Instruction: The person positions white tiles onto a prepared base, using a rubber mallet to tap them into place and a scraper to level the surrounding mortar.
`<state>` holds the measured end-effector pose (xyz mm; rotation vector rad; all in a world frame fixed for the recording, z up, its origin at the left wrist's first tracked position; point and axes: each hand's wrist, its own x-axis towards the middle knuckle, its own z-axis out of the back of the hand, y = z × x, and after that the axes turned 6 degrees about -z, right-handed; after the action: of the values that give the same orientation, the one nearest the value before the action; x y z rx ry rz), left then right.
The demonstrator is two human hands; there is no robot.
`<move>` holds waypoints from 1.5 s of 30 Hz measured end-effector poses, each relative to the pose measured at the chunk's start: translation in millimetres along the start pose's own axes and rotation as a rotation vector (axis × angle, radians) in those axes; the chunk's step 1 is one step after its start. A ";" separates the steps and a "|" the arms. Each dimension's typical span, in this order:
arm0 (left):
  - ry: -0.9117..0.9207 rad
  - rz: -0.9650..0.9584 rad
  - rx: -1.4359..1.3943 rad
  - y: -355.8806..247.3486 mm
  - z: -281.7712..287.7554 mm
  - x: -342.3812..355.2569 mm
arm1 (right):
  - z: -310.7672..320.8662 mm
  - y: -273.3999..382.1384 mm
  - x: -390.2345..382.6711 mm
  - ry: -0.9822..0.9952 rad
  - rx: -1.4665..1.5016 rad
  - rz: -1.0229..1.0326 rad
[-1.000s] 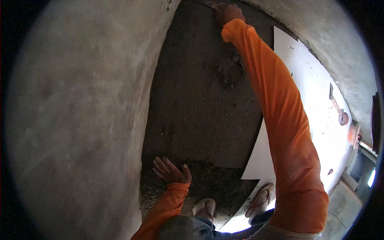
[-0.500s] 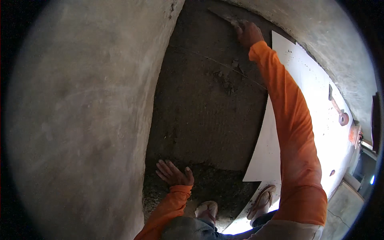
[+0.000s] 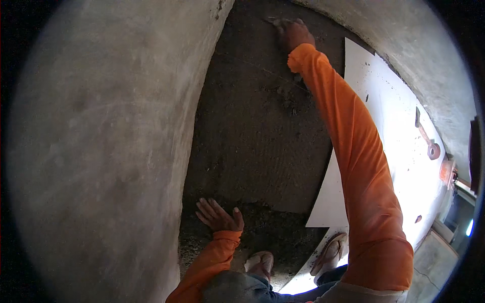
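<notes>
My right hand (image 3: 294, 35) is stretched to the far end of a dark, damp mortar bed (image 3: 257, 136), closed on a trowel (image 3: 273, 20). Only a small bit of the trowel's blade shows past the fingers; the handle is hidden in the grip. Nearer me, my left hand (image 3: 218, 214) rests palm down on the mortar, fingers spread, holding nothing. It lies by a ragged border where the smoother surface gives way to rougher, crumbly material (image 3: 273, 227). A few loose lumps (image 3: 288, 98) sit on the bed below my right forearm. A thin line crosses the bed there.
A grey plastered wall (image 3: 111, 141) rises along the left; another wall (image 3: 429, 55) curves round the far right. White sheeting (image 3: 374, 91) covers the right side, bearing a long-handled tool (image 3: 423, 129) and a reddish ring (image 3: 434, 151). My sandalled feet (image 3: 260, 263) stand at the near edge.
My right hand has moved left across the far end of the bed with the trowel, and less of the blade shows. My left hand stays in place.
</notes>
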<state>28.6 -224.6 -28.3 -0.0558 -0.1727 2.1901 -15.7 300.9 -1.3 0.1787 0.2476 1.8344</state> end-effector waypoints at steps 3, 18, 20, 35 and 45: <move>0.003 0.008 -0.011 -4.0 3.6 2.2 | 0.3 6.3 -2.2 0.002 0.057 0.028; -0.012 -0.004 -0.009 -0.5 1.7 -0.3 | -13.9 -6.0 -21.7 -0.010 -0.230 0.023; -0.017 -0.013 -0.015 -5.5 1.6 0.0 | -17.2 -9.7 -28.3 -0.044 -0.082 0.180; -0.016 0.031 0.007 -0.9 4.5 2.7 | 40.1 -16.5 -60.9 0.071 -0.048 0.113; 0.029 0.041 -0.001 -8.8 7.2 6.8 | 0.6 -56.6 -26.8 -0.068 -0.024 0.321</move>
<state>31.0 -214.8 -19.8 -0.0927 -0.1576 2.2292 44.4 290.0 -15.3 0.2769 0.1552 2.1435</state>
